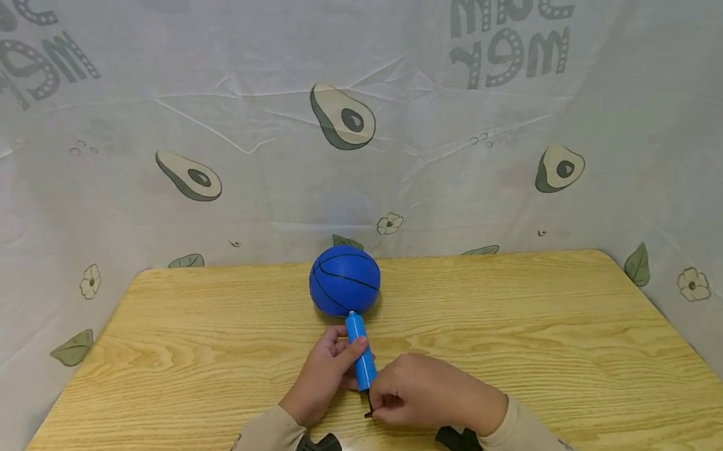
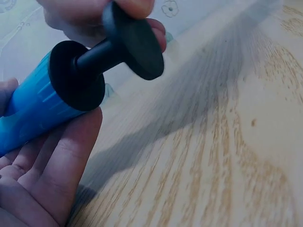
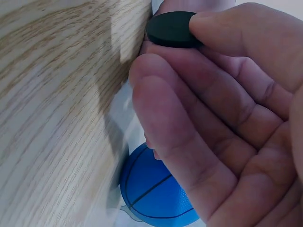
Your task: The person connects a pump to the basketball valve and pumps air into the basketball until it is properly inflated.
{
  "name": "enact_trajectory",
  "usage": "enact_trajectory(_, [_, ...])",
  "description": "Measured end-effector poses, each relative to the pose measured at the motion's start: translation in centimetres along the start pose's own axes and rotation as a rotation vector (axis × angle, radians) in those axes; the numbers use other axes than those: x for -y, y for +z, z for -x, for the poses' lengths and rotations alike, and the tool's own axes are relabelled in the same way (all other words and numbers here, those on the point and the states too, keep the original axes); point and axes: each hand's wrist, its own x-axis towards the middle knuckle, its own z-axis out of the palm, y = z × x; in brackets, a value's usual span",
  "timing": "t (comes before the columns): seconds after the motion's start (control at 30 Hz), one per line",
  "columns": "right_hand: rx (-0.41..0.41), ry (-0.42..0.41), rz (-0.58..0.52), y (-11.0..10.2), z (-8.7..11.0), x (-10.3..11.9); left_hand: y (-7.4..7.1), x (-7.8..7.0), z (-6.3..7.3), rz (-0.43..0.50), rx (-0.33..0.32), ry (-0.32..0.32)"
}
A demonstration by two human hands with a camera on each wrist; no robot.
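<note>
A blue hand pump (image 1: 360, 354) points away from me, its tip right at the near side of a blue ball (image 1: 344, 280) with black basketball lines. My left hand (image 1: 325, 372) grips the pump's barrel, thumb on top and fingers beneath. With thumb and fingers my right hand (image 1: 422, 392) pinches the black plunger handle (image 2: 137, 45), a flat disc on a short rod. Some of that rod shows outside the barrel's black end cap (image 2: 78, 80). In the right wrist view the handle's edge lies between thumb and curled fingers.
The wooden table (image 1: 510, 313) reaches back to a pale curtain (image 1: 244, 120) printed with avocados and leaves. Black wrist devices (image 1: 319, 450) sit under both forearms, close above the tabletop. The ball stands near the table's far edge.
</note>
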Motion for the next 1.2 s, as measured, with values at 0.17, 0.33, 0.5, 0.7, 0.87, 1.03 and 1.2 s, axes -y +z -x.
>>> enact_trajectory(0.17, [0.075,-0.011,-0.030,0.0,0.0,0.5,-0.2,0.0,-0.1,0.030,0.007,0.014])
enact_trajectory(0.33, [0.135,-0.083,-0.064,0.2,0.0,1.1,-0.3,-0.1,-0.2,0.065,0.008,0.016])
enact_trajectory(0.5, [0.192,-0.152,-0.075,0.8,-0.2,1.6,-0.3,-0.1,-0.2,0.094,-0.023,0.014])
enact_trajectory(0.7, [0.165,-0.162,-0.061,0.8,-0.1,1.8,-0.1,-0.1,-0.2,0.085,-0.032,0.034])
enact_trajectory(0.87, [0.113,-0.075,-0.004,0.4,-0.1,1.6,0.1,-0.2,-0.2,0.060,-0.030,0.029])
enact_trajectory(1.03, [0.024,0.022,0.008,0.0,-0.2,0.7,0.3,-0.4,-0.1,0.058,-0.039,0.020])
enact_trajectory(1.2, [-0.106,-0.021,0.047,0.1,-0.2,-0.3,0.3,-0.4,-0.1,0.040,-0.047,0.005])
